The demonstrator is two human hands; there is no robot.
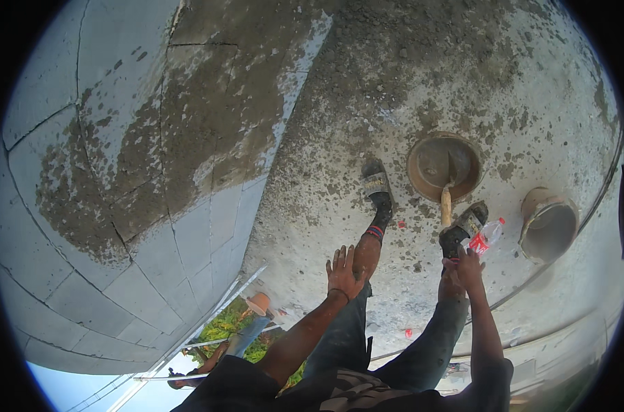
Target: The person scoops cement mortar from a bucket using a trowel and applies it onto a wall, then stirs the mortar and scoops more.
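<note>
My right hand (470,269) is closed around a clear plastic bottle (488,235) with a red cap and red label. The bottle tilts up and to the right, above my right sandal (472,218); it looks mostly empty. My left hand (345,276) has its fingers spread, holds nothing, and is by my left shin. In front of my feet sits a round mortar pan (422,184). A trowel rests in it, its wooden handle (446,207) sticking out over the near rim.
A mortar-stained bucket (549,230) stands at the right. On the left rises a grey block wall (181,257) partly smeared with wet mortar. Mortar splashes cover the concrete floor (312,233). Another person's jeans leg (246,335) shows at lower left, near metal poles (219,302).
</note>
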